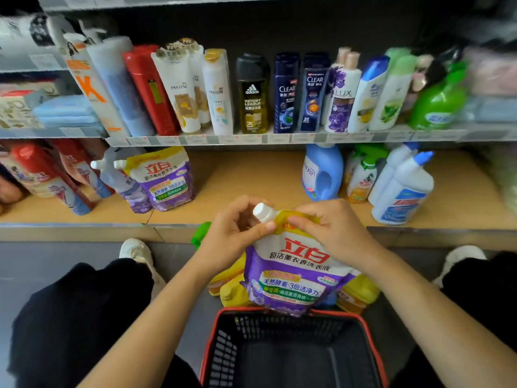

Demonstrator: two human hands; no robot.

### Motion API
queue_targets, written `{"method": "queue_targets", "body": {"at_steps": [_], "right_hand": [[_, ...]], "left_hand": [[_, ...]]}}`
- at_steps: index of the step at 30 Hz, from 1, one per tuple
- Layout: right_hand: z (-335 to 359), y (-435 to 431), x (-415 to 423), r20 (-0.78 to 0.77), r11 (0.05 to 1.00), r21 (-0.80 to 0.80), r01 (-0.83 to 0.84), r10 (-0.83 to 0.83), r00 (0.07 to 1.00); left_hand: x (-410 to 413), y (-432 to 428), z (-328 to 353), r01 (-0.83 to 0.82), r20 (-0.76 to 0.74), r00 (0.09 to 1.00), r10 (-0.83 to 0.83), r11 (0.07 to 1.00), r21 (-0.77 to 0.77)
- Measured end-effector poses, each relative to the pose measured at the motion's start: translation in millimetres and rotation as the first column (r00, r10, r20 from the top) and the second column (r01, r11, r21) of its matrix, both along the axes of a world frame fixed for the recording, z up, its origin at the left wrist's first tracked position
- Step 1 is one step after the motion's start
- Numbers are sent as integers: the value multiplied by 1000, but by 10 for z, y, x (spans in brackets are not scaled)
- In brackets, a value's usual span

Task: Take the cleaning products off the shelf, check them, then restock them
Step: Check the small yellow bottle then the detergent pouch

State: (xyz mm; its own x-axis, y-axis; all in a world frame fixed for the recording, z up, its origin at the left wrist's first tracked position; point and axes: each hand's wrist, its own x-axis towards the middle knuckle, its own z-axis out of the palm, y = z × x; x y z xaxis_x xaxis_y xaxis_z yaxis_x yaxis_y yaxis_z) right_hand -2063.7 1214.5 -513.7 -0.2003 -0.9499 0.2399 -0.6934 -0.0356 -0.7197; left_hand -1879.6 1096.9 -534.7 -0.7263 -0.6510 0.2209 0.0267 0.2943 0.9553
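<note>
I hold a purple and yellow detergent pouch [293,273] upright above a black basket with a red rim [372,331]. My left hand [237,231] curls round the neck just below the pouch's white cap [263,212]. My right hand [333,228] pinches the yellow top edge of the pouch. Two matching pouches [165,177] stand on the wooden bottom shelf [251,175] at the left. On that shelf to the right stand a blue detergent jug [321,175], a green-trigger spray bottle [363,175] and two white bottles with blue caps [402,189].
Yellow bottles [235,292] and a green cap [200,233] lie on the floor behind the basket. Shampoo and body wash bottles [253,93] line the shelf above. Red packs [42,175] stand at the lower left. My knees in black flank the basket.
</note>
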Motion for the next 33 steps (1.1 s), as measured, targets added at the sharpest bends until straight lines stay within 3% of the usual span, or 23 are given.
{"method": "queue_targets", "body": {"at_steps": [9,18,22,30,33], "right_hand": [[-169,323,-174,-82,999,53,11,-7,997],[-125,348,-191,-214,996,86,19,0,977],[-130,346,-216,-231,996,85,16,4,973],[-140,332,-237,-108,996,88,4,6,994],[-140,330,-259,-80,995,98,5,3,997]], "left_hand": [[-123,191,-114,94,52,994,-96,995,27],[-219,317,-134,-156,46,986,160,985,-77],[-225,303,-126,-90,53,994,97,988,-124],[-238,248,-80,104,29,995,-100,936,-337],[-211,231,-82,162,37,987,-159,927,-338]]}}
